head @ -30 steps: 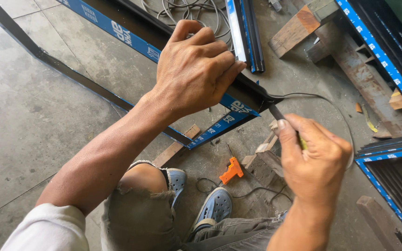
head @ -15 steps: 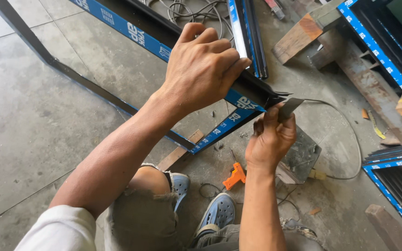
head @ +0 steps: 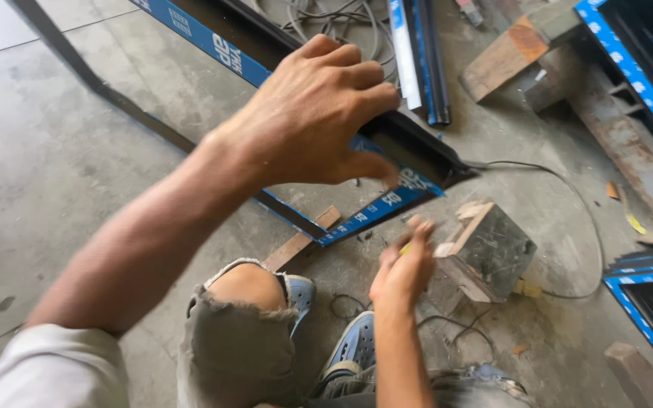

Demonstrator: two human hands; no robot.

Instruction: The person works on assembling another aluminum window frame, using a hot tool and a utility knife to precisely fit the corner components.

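Observation:
My left hand (head: 319, 113) grips the corner of a dark metal frame (head: 417, 155) edged with blue protective tape, with the fingers curled over its top and the thumb on the taped side. A thin black strip (head: 568, 196) runs out of that corner and curves away to the right across the floor. My right hand (head: 406, 268) is blurred, low in front of the corner and beside a wooden block (head: 489, 253). Its fingers are curled around a small tool, of which only a yellow bit shows.
I crouch on a concrete floor; my knee (head: 243, 291) and blue shoes (head: 357, 344) are below the frame. A wood strip (head: 300, 242) lies under the frame. More blue-taped profiles (head: 417, 53), timber pieces (head: 504, 57), loose cables and another frame (head: 644, 302) lie around.
My right hand has dropped from the frame corner down to beside the wooden block. My left hand stays on the corner. The view has shifted closer.

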